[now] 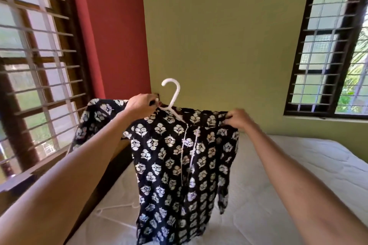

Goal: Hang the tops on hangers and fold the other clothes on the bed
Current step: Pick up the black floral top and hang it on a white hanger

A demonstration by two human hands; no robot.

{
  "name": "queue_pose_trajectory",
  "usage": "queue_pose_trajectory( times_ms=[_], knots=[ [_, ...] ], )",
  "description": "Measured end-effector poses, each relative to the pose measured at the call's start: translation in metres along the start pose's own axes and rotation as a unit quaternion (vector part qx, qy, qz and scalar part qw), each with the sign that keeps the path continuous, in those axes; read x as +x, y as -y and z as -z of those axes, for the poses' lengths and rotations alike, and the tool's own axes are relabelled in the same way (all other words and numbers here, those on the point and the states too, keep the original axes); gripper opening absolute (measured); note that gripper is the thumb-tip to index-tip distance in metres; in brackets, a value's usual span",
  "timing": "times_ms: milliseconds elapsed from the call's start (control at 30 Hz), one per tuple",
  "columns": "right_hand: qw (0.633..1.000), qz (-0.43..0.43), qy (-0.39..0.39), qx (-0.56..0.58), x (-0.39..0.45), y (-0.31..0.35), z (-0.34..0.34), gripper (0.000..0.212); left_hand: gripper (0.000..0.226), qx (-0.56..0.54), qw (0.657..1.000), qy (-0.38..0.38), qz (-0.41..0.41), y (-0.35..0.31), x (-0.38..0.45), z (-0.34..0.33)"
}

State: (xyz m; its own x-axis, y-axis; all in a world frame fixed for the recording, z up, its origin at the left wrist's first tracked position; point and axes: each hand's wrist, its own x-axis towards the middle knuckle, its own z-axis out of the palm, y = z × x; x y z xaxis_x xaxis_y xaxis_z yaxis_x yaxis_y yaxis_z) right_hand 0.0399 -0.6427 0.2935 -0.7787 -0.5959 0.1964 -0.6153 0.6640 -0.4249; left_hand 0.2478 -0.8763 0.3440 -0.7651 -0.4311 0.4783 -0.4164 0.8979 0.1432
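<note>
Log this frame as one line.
left hand: holds hanger | right hand: pinches top shoulder | top: held above bed | spare hanger: on bed

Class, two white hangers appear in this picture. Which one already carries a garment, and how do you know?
The white hanger held up by the left hand: the black floral top hangs from it. The other hanger lies bare on the bed.

A: so what's that top (179, 165) you're holding up? It's looking like thin matt cloth, black with a white flower print, draping soft.

B: yeah, and the hanger (172, 93) you're gripping is looking like smooth white plastic, slightly glossy. The mattress (298, 165) under you is showing a white quilted fabric, matt and a bit puckered.

A: bed frame (117, 157) is reading as dark wood to you too?
</note>
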Motion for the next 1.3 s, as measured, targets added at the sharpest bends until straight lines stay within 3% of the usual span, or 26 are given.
queue_pose_trajectory(
  times_ms=[100, 200, 300, 367, 433, 500, 533, 600, 700, 733, 800, 900, 967, 1033, 1133, 1300],
  knots=[
    [0.998, 0.044, -0.03, -0.03, 0.0, 0.015, 0.019, 0.022, 0.021, -0.016, 0.997, -0.056, 0.044, -0.008, 0.005, -0.007],
    [0.987, 0.138, -0.068, -0.039, -0.013, 0.039, 0.026, 0.027, 0.025, -0.133, 0.979, -0.105, 0.11, -0.016, 0.016, -0.01],
    [0.972, 0.196, -0.109, -0.074, -0.021, 0.047, 0.03, 0.026, 0.028, -0.26, 0.952, -0.102, 0.125, -0.022, 0.026, -0.007],
    [0.949, 0.239, -0.199, -0.041, -0.025, 0.045, 0.036, 0.017, 0.026, -0.329, 0.931, -0.107, 0.113, -0.023, 0.03, -0.005],
    [0.89, 0.265, -0.371, 0.006, -0.022, 0.038, 0.041, 0.011, 0.022, -0.358, 0.921, -0.123, 0.092, -0.024, 0.032, -0.003],
    [0.849, 0.193, -0.491, -0.032, -0.011, 0.032, 0.047, 0.023, 0.019, -0.377, 0.915, -0.126, 0.07, -0.026, 0.034, 0.0],
    [0.852, 0.155, -0.498, -0.056, -0.006, 0.028, 0.052, 0.032, 0.016, -0.383, 0.914, -0.123, 0.058, -0.027, 0.034, 0.0],
    [0.894, 0.122, -0.429, -0.051, -0.003, 0.026, 0.066, 0.052, 0.015, -0.383, 0.916, -0.113, 0.035, -0.031, 0.036, 0.003],
    [0.947, 0.169, -0.272, -0.037, -0.005, 0.033, 0.073, 0.09, 0.017, -0.365, 0.926, -0.096, 0.02, -0.042, 0.037, 0.005],
    [0.953, 0.181, -0.237, -0.058, -0.005, 0.039, 0.069, 0.089, 0.018, -0.356, 0.931, -0.086, 0.013, -0.049, 0.037, 0.005],
    [0.956, 0.206, -0.201, -0.057, -0.006, 0.056, 0.054, 0.065, 0.017, -0.318, 0.946, -0.061, -0.005, -0.067, 0.037, 0.002],
    [0.948, 0.224, -0.208, 0.088, -0.004, 0.079, 0.039, 0.037, 0.014, -0.255, 0.966, -0.051, -0.012, -0.085, 0.036, -0.004],
    [0.93, 0.219, -0.269, 0.119, 0.0, 0.079, 0.044, 0.043, 0.015, -0.273, 0.96, -0.055, -0.001, -0.08, 0.036, -0.005],
    [0.928, 0.162, -0.337, 0.006, 0.002, 0.061, 0.055, 0.055, 0.02, -0.322, 0.945, -0.061, 0.013, -0.07, 0.034, -0.001],
    [0.956, 0.096, -0.255, -0.107, -0.002, 0.04, 0.06, 0.061, 0.021, -0.393, 0.917, -0.057, 0.032, -0.058, 0.032, 0.001],
    [0.972, 0.118, -0.195, -0.061, 0.001, 0.051, 0.049, 0.054, 0.018, -0.35, 0.935, -0.045, 0.042, -0.059, 0.032, -0.012]
  ],
)
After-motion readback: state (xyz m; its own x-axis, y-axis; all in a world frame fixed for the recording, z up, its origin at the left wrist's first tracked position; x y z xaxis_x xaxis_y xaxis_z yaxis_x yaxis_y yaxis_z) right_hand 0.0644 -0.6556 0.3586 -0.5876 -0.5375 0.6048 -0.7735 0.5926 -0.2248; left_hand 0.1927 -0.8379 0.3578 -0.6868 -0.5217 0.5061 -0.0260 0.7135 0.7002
